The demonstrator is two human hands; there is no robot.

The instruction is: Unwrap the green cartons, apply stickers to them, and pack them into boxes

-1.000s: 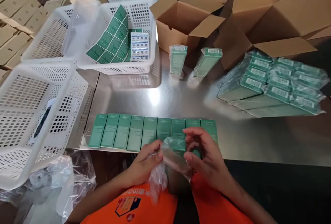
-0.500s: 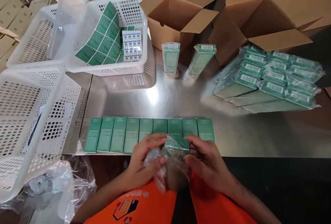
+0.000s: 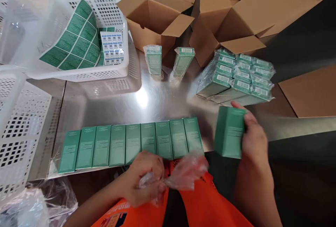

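Stainless steel makes up the surface (image 3: 162, 101), shiny under the light, with open cardboard cartons (image 3: 154, 20) at its far edge and a white basket of green label sheets (image 3: 76, 38) to their left. Along the near edge lies a row of green boxes (image 3: 131, 143), laid flat side by side. Just right of that row, the right hand (image 3: 253, 139) holds one more green box (image 3: 229, 136) upright above the surface, fingers wrapped around its far side. Below the row's middle, the left hand (image 3: 147, 178) has its fingers clenched on a crumpled clear plastic wrapper (image 3: 186, 172), which hangs over the orange garment. Beyond the held box sits a stack of wrapped boxes (image 3: 236, 78), and two wrapped boxes (image 3: 168, 61) stand upright left of it. The step looks like box and wrapper being handled apart; bringing them together would call for an open wrapper mouth and a squared-up box.
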